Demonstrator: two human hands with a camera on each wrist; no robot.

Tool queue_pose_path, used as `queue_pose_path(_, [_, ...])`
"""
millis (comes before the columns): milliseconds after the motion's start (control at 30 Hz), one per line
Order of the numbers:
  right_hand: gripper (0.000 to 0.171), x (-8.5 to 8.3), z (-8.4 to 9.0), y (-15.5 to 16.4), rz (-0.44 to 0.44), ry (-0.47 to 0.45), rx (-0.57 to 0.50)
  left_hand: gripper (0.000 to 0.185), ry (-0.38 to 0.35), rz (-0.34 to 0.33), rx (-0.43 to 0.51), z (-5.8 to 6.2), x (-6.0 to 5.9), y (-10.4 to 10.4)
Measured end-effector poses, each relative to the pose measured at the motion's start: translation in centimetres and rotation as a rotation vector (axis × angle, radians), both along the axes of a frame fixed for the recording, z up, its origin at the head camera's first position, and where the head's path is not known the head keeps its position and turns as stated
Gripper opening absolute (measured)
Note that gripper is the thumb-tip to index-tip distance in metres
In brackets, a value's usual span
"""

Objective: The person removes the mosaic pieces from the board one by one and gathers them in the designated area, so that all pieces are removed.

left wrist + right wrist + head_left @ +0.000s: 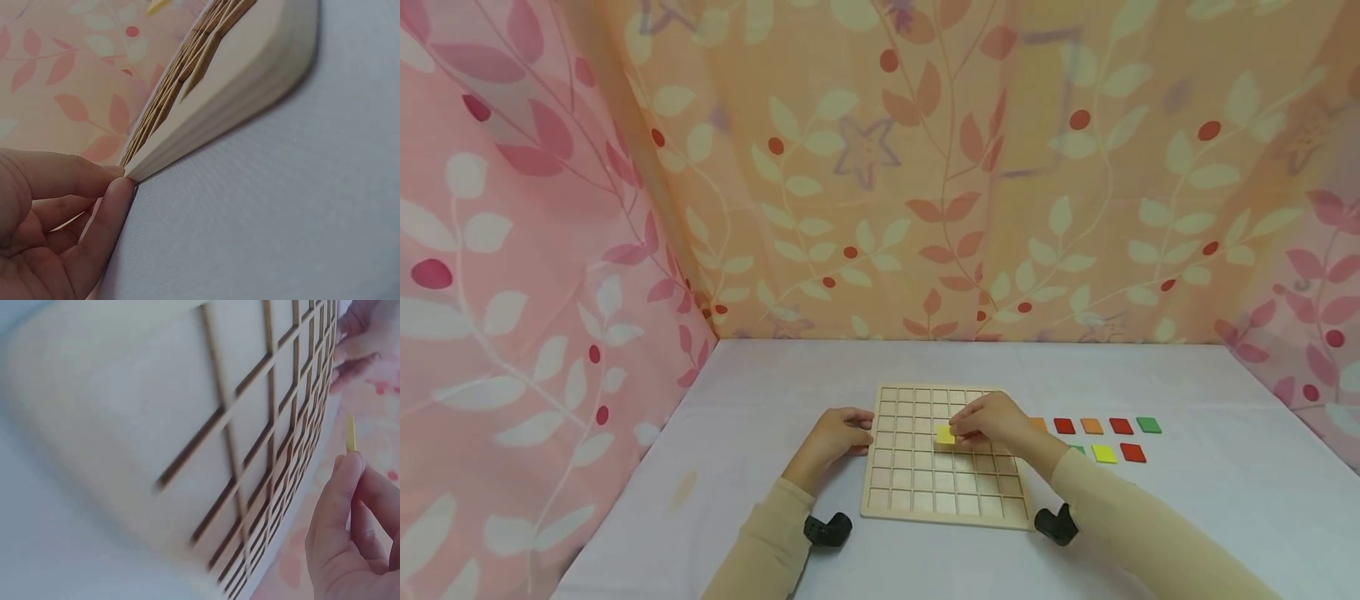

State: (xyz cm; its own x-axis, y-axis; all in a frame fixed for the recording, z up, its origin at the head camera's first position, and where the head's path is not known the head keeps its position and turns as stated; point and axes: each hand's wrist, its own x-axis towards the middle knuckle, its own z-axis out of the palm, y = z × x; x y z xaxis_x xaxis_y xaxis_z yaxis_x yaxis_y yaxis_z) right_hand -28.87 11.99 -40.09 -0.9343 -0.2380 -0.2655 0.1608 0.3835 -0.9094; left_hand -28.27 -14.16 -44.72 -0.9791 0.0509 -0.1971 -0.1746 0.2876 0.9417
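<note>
Board [945,467]: wooden grid tray with square cells, lying flat on the surface [1187,517], near the front middle. The left wrist view is showing its edge [212,125] touching the surface [281,219]; the right wrist view is showing the cell ribs [237,456] close up.

Yellow tile [945,434]: sitting over a cell in the middle of the board, third row from the far edge or thereabouts; whether it is lying fully seated in the cell cannot be told. In the right wrist view it is appearing edge-on as a thin yellow strip [350,432] above the fingertip.

Right hand [992,423]: hovering over the board's right half, fingers curled and pinching the yellow tile at its right side. The right wrist view is showing the hand [350,537] with the fingers bent toward the tile.

Left hand [835,435]: resting at the board's left edge, fingers curled, thumb and fingertip [112,206] pressing against the board's rim and gripping it.

Loose tiles: lying on the surface right of the board in two rows; far row including red [1063,426], orange [1092,426], red [1121,426], green [1148,425]; near row including yellow [1104,453] and red [1132,452]. Others are partly hidden behind the right wrist.

Curtain [925,167]: leaf-patterned fabric hanging behind and at both sides.
</note>
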Motion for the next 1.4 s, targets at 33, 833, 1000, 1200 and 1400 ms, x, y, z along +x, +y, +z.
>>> queue_pose_path(33, [0.018,0.1,0.0,0.5,-0.007,-0.003,0.009,0.042,-0.002,0.002,0.002,0.0,0.0,0.0])
queue_pose_path(833, [0.035,0.8,0.7,12.2,-0.027,-0.044,0.123,0.042,0.006,0.006,0.027,-0.5,-0.1,-0.2])
queue_pose_path(1000, [0.038,1.3,0.9,14.3,-0.023,-0.047,0.137,0.042,0.016,-0.009,0.032,-0.7,-0.2,-0.3])
queue_pose_path(1200, [0.040,1.5,1.2,17.0,-0.014,-0.059,0.169,0.041,0.017,-0.004,0.057,-0.7,-0.3,-0.4])
queue_pose_path(1400, [0.041,1.7,1.3,19.8,-0.012,-0.082,0.172,0.041,0.017,-0.010,0.047,-0.8,-0.3,-0.2])
